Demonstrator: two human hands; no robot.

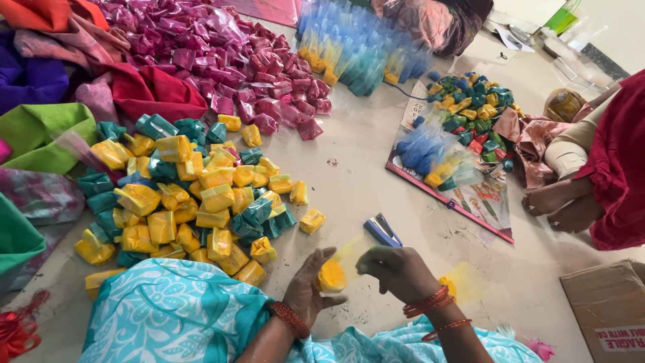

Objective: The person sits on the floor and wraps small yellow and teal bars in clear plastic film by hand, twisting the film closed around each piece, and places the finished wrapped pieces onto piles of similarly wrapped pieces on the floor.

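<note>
Head view: floor (376, 168) strewn with yellow packets (195, 208) and magenta packets (242, 60).

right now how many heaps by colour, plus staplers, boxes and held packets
pink heap: 1
yellow-teal heap: 1
blue-yellow heap: 2
mixed heap: 1
stapler: 1
box: 1
yellow packet, held: 1
total: 8

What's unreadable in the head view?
- Blue packet bundle, head view: motion-blurred, contents unclear.
- Cardboard box: cut off by the right and bottom edges.
- Right hand fingertips: curled under, grip on the yellow powder packet hidden.
- Left hand: cups the packet, hiding its underside.
</note>
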